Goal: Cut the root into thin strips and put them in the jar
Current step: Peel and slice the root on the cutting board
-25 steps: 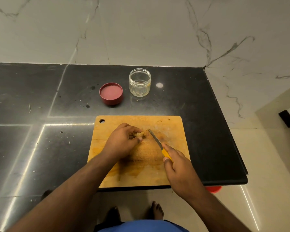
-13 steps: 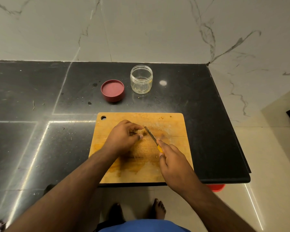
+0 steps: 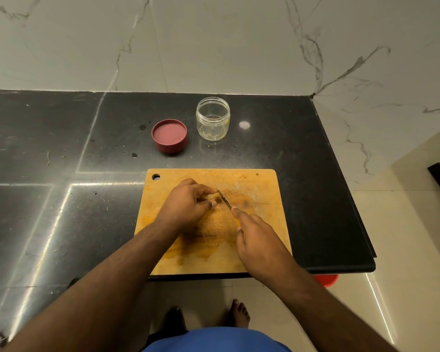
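2 hands worked over the cutting board point(image 3: 259, 189), which lay on the black counter point(image 3: 61, 148). The left hand point(image 3: 186, 207) had its grip curled round the root point(image 3: 212, 197), pinning the small brownish piece to the board with only its right end showing past the fingertips. The right hand point(image 3: 257, 240) had its grip closed round the yellow handle of the knife point(image 3: 225, 200), forefinger laid along the top, and the blade's tip rested at the root's exposed end.

The jar point(image 3: 213, 118) stood open beyond the board, well apart from the root, with the red lid point(image 3: 169, 135) just beside it on the left. No cut strips could be made out on the board; the jar looked nearly empty apart from faint yellow traces.

The main risk, as I judged it, was to the left fingertips: the blade sat very close to them, and so little root protruded that a slip sideways could nick the thumb. The piece was small and rounded, so it might roll under pressure. Uneven pressure could also yield thick chunks rather than thin strips.
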Motion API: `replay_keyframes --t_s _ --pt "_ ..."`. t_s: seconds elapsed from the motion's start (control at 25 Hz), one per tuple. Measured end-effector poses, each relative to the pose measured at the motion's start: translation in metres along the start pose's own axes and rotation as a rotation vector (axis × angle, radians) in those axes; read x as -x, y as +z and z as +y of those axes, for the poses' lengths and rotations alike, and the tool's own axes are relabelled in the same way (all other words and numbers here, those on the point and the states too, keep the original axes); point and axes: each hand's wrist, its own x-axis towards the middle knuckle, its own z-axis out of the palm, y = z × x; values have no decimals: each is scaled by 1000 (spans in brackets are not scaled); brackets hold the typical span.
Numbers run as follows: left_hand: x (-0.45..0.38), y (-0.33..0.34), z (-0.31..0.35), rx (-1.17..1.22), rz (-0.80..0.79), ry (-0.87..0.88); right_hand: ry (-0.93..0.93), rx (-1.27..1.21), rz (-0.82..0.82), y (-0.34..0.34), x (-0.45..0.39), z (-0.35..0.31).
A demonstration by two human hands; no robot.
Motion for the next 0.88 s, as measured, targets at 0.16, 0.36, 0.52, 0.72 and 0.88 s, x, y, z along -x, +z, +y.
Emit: replay_keyframes --t_s 0.16,0.36,0.52,0.72,0.88 --pt "-1 -1 0 -5 -3 -11 1 4 7 4 22 6" --pt "-2 -3 -1 4 -33 -13 29 53 40 -16 20 15" --pt "-2 -5 0 19 -51 -18 41 61 214 -39 12 24" --pt "-2 -5 -3 11 -62 -7 37 -34 113 -35 17 22" --pt "-1 -11 -3 5 -133 2 65 -155 115 -28 22 24"
